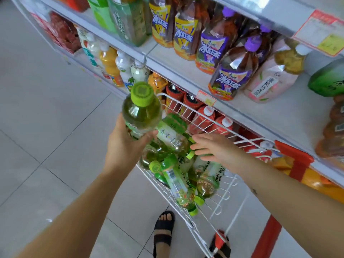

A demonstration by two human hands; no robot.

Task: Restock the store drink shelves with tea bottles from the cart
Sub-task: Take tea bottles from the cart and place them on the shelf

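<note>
My left hand (123, 144) grips a green tea bottle (141, 108) with a green cap, held upright above the left end of the white wire cart (210, 120). Several more green tea bottles (176, 175) lie piled in the cart. Over that pile, my right hand (214, 148) reaches with fingers spread, its fingertips by a green cap, holding nothing. The drink shelf (195, 71) to the right carries large bottles with yellow, purple and pink labels.
A lower shelf behind the cart holds red-labelled bottles (204, 116) and orange and white drinks (115, 67). A green pack (329, 79) sits at the shelf's far right. Grey floor tiles (46, 127) spread to the left. My sandalled feet (163, 231) stand beside the cart.
</note>
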